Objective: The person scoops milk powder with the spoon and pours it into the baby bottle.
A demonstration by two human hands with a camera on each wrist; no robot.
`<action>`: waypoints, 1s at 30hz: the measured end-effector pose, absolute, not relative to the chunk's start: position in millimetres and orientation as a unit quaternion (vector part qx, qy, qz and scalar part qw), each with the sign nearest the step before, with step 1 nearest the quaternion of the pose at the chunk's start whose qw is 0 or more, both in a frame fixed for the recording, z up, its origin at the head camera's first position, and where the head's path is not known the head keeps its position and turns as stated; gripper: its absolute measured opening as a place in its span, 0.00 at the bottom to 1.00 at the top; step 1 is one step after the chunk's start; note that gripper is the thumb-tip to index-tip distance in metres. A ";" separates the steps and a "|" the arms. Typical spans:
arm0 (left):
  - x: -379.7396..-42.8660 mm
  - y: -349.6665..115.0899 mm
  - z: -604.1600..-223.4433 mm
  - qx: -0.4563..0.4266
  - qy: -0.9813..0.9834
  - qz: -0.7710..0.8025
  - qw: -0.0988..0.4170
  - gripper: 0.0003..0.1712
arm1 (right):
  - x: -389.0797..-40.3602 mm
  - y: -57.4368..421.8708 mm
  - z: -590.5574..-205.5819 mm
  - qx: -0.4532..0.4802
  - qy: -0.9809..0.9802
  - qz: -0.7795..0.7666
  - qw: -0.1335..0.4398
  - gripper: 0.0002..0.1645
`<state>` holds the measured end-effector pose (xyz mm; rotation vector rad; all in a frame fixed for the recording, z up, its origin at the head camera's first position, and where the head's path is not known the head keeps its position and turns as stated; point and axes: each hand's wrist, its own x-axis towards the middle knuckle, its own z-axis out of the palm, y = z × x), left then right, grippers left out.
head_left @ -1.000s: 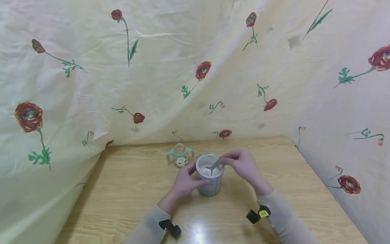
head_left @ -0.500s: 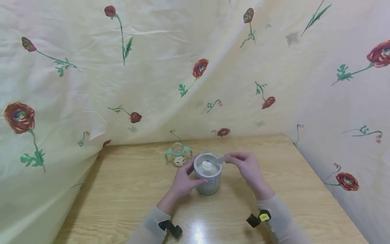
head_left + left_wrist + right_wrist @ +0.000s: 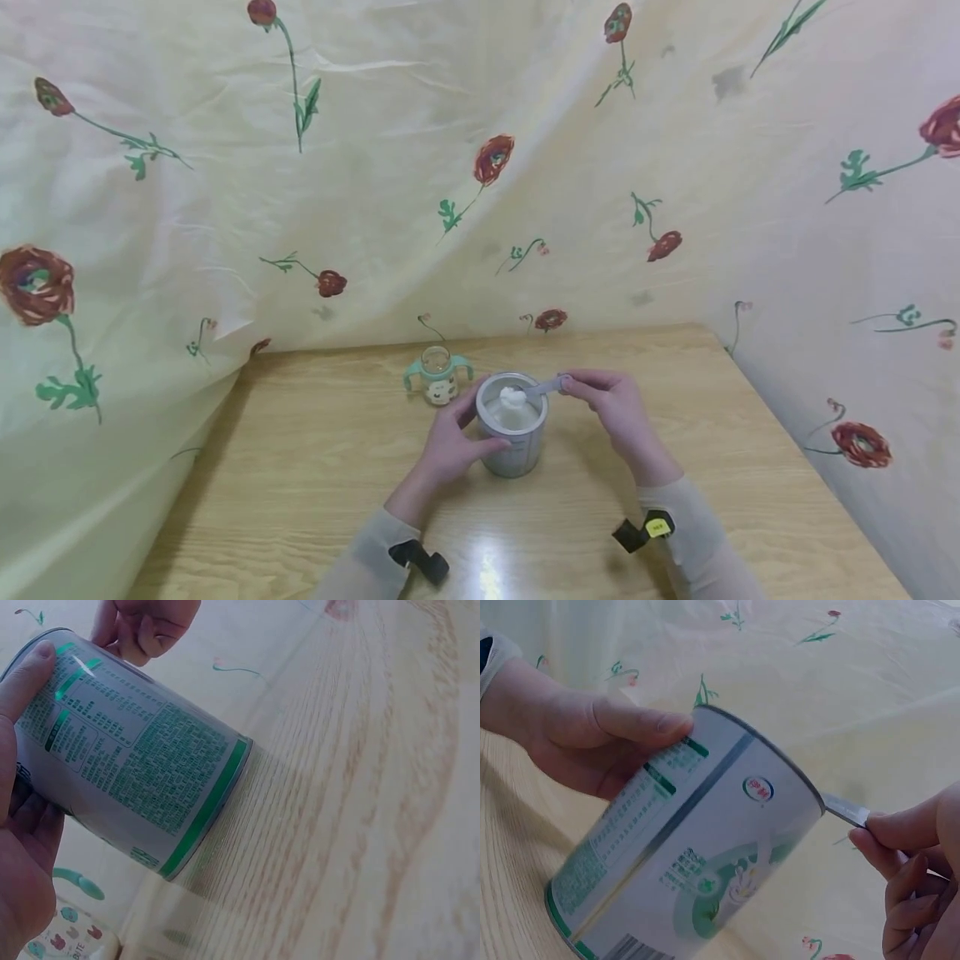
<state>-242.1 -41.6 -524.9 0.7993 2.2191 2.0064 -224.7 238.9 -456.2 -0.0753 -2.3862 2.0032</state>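
Observation:
A milk powder can [image 3: 514, 454] stands uncovered on the wooden table, white powder showing inside its silver rim. My left hand [image 3: 448, 446] grips the can's left side, thumb across the front and fingers behind. Between thumb and forefinger my right hand [image 3: 618, 408] pinches the handle end of a grey scoop [image 3: 546, 387]. The scoop's bowl carries a heap of white powder [image 3: 513, 397] at the can's mouth. In the right wrist view only the scoop's handle [image 3: 846, 810] shows past the rim; its bowl is hidden. The can's printed label [image 3: 150, 742] faces the left wrist camera.
Behind the can, a little to the left, stands a baby bottle [image 3: 438, 379] with mint-green handles. A flower-printed cloth [image 3: 390, 192] hangs along the back and sides of the wooden table [image 3: 300, 467]. A black camera [image 3: 633, 533] is strapped on the right wrist.
The scoop has come up out of the powder, its bowl now heaped and its handle lying flatter. My right hand has shifted slightly right; my left hand keeps its grip on the can.

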 end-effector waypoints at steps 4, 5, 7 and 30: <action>-241.6 -42.0 -524.1 0.264 0.710 0.652 0.025 0.53 | -223.2 238.6 -453.5 -0.016 -0.766 0.642 0.017 0.21; -241.3 -42.2 -524.2 0.264 0.710 0.652 0.025 0.53 | -222.9 238.3 -453.1 -0.013 -0.767 0.641 0.018 0.20; -240.7 -42.4 -524.0 0.263 0.711 0.652 0.024 0.53 | -222.1 236.9 -452.5 -0.011 -0.769 0.638 0.022 0.19; -243.5 -40.8 -526.5 0.276 0.706 0.652 0.019 0.53 | -226.4 232.6 -461.2 -0.019 -0.765 0.641 0.060 0.18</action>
